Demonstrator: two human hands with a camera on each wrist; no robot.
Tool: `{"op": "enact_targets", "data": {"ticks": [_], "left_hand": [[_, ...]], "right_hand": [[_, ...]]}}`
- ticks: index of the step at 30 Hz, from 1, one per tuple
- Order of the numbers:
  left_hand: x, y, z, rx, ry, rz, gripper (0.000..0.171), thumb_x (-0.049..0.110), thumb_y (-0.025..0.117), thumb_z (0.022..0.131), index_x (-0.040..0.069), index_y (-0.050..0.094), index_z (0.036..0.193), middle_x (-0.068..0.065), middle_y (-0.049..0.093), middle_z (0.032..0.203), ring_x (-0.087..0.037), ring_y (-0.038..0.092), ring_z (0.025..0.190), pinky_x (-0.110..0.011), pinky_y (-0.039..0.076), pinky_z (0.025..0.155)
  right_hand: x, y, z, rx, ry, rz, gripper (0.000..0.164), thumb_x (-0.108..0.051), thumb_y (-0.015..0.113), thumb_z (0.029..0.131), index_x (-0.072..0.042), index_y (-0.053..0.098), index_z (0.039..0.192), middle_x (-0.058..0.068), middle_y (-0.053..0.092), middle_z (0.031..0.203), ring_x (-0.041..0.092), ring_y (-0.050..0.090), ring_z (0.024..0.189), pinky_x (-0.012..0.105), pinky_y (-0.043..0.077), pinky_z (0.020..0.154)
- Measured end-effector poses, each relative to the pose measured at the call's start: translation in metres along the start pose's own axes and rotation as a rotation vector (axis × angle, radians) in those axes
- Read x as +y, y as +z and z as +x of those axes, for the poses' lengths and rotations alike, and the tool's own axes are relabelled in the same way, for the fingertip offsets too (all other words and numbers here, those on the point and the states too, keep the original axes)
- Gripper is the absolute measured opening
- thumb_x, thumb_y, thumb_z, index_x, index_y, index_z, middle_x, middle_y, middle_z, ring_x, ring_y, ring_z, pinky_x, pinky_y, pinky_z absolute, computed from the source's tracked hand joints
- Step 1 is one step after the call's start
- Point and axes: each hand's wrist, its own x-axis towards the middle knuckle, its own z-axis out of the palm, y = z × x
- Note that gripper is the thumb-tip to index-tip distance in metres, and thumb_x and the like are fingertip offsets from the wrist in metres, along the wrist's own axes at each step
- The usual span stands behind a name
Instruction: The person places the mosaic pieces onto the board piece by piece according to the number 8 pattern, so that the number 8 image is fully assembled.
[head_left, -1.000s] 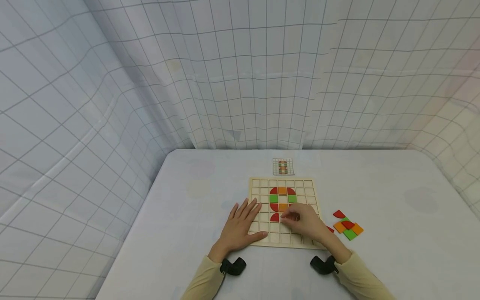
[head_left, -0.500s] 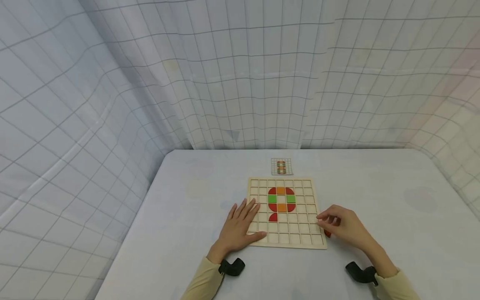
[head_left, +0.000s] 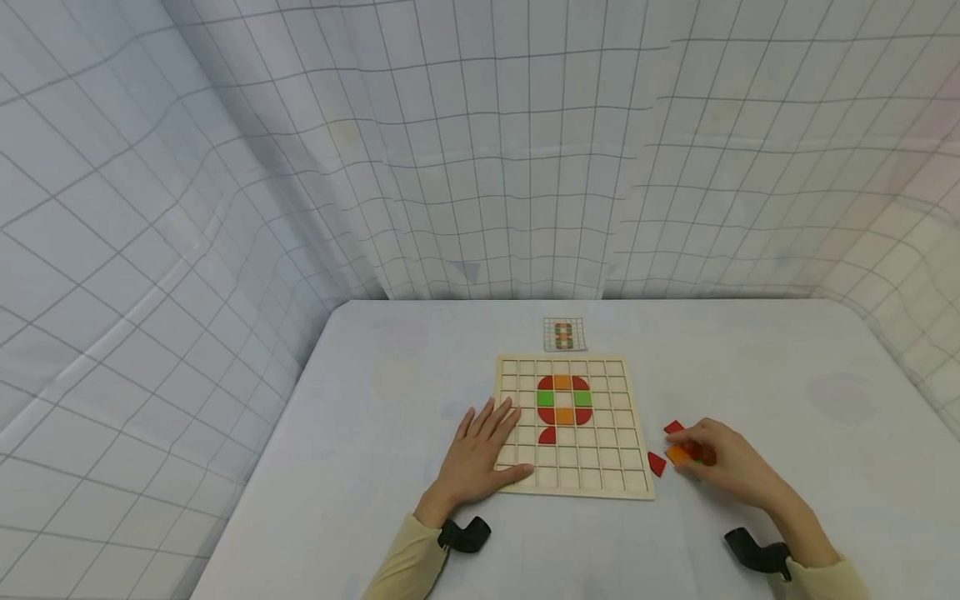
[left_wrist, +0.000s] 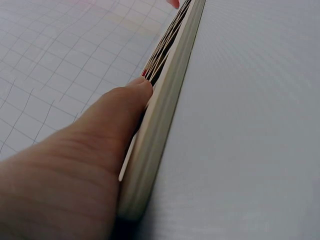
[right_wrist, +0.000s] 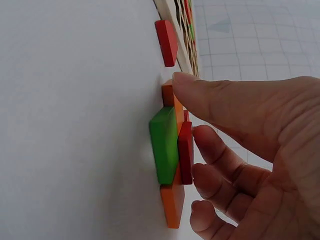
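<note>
Downward head view, low wrist close-ups, board in all

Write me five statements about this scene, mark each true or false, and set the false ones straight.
1. The left hand rests on the board. True.
2. The right hand is over the board. False: it is at the loose pieces on the table, to the board's right.
3. Two green pieces are set in the board. True.
4. The cell between those green pieces holds an orange piece. False: that cell has no piece in it.
5. The card lies beyond the board's far edge. True.
</note>
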Motion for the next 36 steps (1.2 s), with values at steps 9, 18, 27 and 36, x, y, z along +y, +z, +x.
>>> {"op": "enact_targets", "data": {"ticks": [9,18,27,36], "left_hand": [[-0.001,0.001,-0.001,0.007,0.008,0.006,0.084,0.064,0.047,0.089,0.015,0.022,0.153,-0.002,0.016,0.157,-0.023,0.005,0.143,-0.046,0.002,0.113],[0.001,-0.001,-0.002,0.013,0.017,-0.009,0.083,0.061,0.050,0.089,0.014,0.024,0.152,-0.004,0.018,0.156,-0.025,0.007,0.143,-0.048,0.004,0.112],[-0.001,0.000,-0.001,0.011,0.018,0.009,0.083,0.063,0.048,0.089,0.015,0.023,0.152,-0.003,0.017,0.157,-0.024,0.006,0.143,-0.047,0.003,0.112],[-0.002,0.002,0.001,0.007,0.007,0.020,0.085,0.065,0.047,0.088,0.015,0.022,0.153,-0.001,0.015,0.157,-0.022,0.004,0.144,-0.046,0.002,0.113]], "right_hand": [[0.005,0.002,-0.004,0.002,0.066,-0.017,0.029,-0.015,0.082,0.075,-0.010,0.072,0.101,-0.003,0.047,0.079,0.012,0.041,0.070,0.023,0.037,0.057],[0.006,0.002,-0.001,-0.054,0.049,-0.040,0.028,-0.009,0.081,0.074,-0.016,0.068,0.097,-0.005,0.048,0.081,0.012,0.043,0.075,0.024,0.040,0.061],[-0.001,0.001,0.002,-0.072,0.038,-0.099,0.026,-0.008,0.078,0.077,-0.012,0.071,0.102,-0.006,0.047,0.083,0.011,0.044,0.077,0.024,0.043,0.064],[-0.007,0.001,0.002,-0.047,0.063,-0.136,0.028,-0.010,0.081,0.074,-0.019,0.064,0.094,-0.006,0.047,0.085,0.013,0.045,0.078,0.028,0.044,0.066]]}}
